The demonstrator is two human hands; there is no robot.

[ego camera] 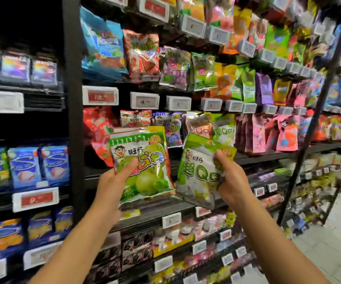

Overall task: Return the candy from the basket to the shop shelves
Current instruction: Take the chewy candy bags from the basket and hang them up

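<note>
My left hand (112,181) grips a small stack of candy bags, the front one a green-apple gummy bag (145,169), with my thumb across its face. My right hand (233,181) holds a green-and-white candy bag (198,173) by its right edge, tilted. Both bags are raised in front of the black shop shelves (165,210) at about mid height. On the shelf behind hang matching bags (225,130) of the same green-and-white kind. No basket is in view.
Rows of hanging candy bags fill the shelves above, with white price tags (145,100) along each rail. A black upright post (73,99) divides the left bay of blue bags (25,167). Lower shelves hold more sweets. A pale tiled aisle floor (339,242) runs to the right.
</note>
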